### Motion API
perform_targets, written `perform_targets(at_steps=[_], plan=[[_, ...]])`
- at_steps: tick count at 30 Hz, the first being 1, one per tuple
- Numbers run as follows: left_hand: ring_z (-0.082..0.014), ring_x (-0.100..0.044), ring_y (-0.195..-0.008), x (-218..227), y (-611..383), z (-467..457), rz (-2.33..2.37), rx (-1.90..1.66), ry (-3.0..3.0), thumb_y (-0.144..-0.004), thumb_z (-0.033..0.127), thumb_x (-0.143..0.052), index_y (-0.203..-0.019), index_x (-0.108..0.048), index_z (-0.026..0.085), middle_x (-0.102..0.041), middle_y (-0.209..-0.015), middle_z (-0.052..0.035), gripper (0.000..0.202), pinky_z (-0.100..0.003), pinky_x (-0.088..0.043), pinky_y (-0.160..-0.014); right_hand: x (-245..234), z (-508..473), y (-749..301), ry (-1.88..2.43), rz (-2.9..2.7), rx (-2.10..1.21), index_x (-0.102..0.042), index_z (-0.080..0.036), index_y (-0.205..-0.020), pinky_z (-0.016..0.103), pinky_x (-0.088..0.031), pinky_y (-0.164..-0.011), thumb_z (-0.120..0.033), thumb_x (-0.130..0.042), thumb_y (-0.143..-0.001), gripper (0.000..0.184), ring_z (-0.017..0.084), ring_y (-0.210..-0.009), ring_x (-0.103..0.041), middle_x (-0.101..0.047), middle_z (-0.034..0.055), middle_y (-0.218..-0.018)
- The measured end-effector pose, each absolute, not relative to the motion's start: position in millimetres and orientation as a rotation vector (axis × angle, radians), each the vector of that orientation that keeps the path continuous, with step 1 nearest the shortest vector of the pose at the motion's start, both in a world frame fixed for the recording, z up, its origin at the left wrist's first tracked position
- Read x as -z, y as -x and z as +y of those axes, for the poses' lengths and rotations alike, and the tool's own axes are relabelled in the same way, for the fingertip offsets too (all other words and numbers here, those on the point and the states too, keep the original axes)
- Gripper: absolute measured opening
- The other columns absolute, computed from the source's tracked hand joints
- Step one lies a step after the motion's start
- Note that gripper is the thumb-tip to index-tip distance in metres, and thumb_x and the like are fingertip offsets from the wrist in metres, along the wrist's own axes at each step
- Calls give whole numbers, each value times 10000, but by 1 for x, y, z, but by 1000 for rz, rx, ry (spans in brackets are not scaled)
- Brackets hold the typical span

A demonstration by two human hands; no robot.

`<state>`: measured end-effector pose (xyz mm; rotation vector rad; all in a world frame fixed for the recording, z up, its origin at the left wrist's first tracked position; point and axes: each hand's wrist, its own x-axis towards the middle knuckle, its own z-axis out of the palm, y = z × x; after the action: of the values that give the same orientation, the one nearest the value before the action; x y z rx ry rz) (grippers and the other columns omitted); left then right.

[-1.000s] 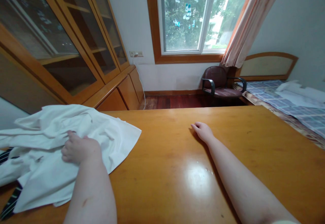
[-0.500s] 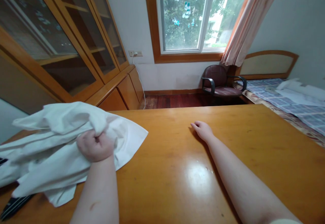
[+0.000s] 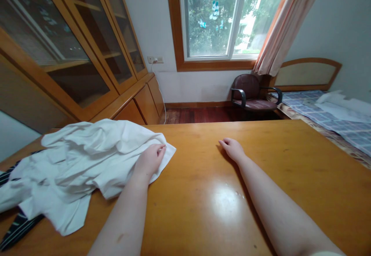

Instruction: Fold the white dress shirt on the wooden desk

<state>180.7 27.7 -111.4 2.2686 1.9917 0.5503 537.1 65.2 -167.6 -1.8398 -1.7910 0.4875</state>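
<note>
A crumpled white cloth, probably a shirt (image 3: pixel 72 163), lies over the left part of the wooden table (image 3: pixel 304 163). My left hand (image 3: pixel 150 161) is on the cloth's right corner, its fingers gripping the fabric at the edge. A dark striped fabric strip (image 3: pixel 19 229) pokes out from under the cloth at the lower left, mostly hidden. My right hand (image 3: pixel 232 149) rests on the bare tabletop, holding nothing, with a small gap between it and the cloth.
A wooden cabinet with glass doors (image 3: pixel 72 43) stands beyond the table on the left. Behind the table are a window, a dark red armchair (image 3: pixel 249 93) and a bed with a checked cover (image 3: pixel 327 113). A white cable (image 3: pixel 159 89) runs down from a wall socket.
My left hand has moved right and forward, from a bunched fold to the cloth's corner. The cloth now lies flatter and more spread out. My right hand has stayed in place.
</note>
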Motion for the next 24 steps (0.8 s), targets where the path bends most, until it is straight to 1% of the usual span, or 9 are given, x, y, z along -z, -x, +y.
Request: perform_targets(at_steps=[2,4,7,9,11,14,17,19,24], plan=[[-223,-566,-1029,100,-175,22,2196,-901,-2205,-867,314,-393,-1083,-622,170,-636,-1091,-95,347,-325,-404,-917,169,66,-538,1829,-1793,-486,-401,-194,-543,249,-207,-489,-518,-404,-814,423,112,-511,-397,-412,-30,-506],[-288,-483,-1151,89,-172,14,2514,-1088,-2063,-849,367,-442,-1192,-565,150,-546,-1240,-144,425,-415,-352,-980,170,67,-538,1826,-1789,-491,-400,-194,-544,249,-205,-487,-519,-408,-811,421,113,-511,-400,-408,-30,-504],[-407,-318,-1274,82,-169,9,2827,-877,-1838,-751,546,-545,-1374,-387,144,-254,-1460,-214,758,-540,-305,-984,170,67,-538,1819,-1785,-491,-395,-194,-541,248,-204,-489,-521,-407,-812,425,115,-515,-400,-403,-29,-502],[-443,-308,-1267,86,-164,11,2837,-631,-1770,-693,625,-564,-1429,-287,161,-153,-1488,-234,914,-553,-345,-937,170,67,-538,1808,-1789,-491,-396,-195,-538,248,-204,-490,-520,-407,-813,426,114,-515,-396,-404,-29,-504],[-428,-397,-1205,95,-159,17,2767,-454,-1762,-727,607,-534,-1431,-290,193,-265,-1446,-230,853,-517,-406,-873,170,67,-539,1808,-1786,-491,-401,-195,-535,249,-203,-490,-519,-408,-811,425,113,-513,-393,-409,-28,-503],[-358,-547,-1025,107,-150,28,2623,-278,-1809,-839,447,-439,-1296,-508,210,-547,-1190,-192,520,-450,-450,-798,171,67,-539,1815,-1779,-490,-403,-197,-533,250,-202,-489,-523,-408,-809,427,115,-512,-393,-414,-27,-501],[-314,-589,-900,111,-146,33,2559,-276,-1854,-860,298,-399,-1121,-646,190,-613,-1002,-168,376,-412,-457,-751,172,68,-539,1805,-1778,-483,-398,-199,-533,250,-202,-487,-529,-404,-812,432,114,-508,-391,-409,-28,-500],[-296,-581,-908,109,-148,31,2590,-497,-1909,-850,235,-396,-1105,-653,171,-606,-1003,-157,368,-392,-457,-757,172,68,-539,1806,-1776,-483,-393,-199,-534,250,-201,-487,-526,-405,-813,430,113,-506,-390,-408,-29,-499],[-248,-549,-965,103,-156,18,2515,-1386,-2026,-827,159,-381,-1092,-649,145,-588,-1013,-125,377,-358,-443,-851,170,66,-538,1820,-1779,-491,-393,-199,-542,250,-207,-493,-521,-408,-820,425,114,-511,-400,-416,-30,-504]])
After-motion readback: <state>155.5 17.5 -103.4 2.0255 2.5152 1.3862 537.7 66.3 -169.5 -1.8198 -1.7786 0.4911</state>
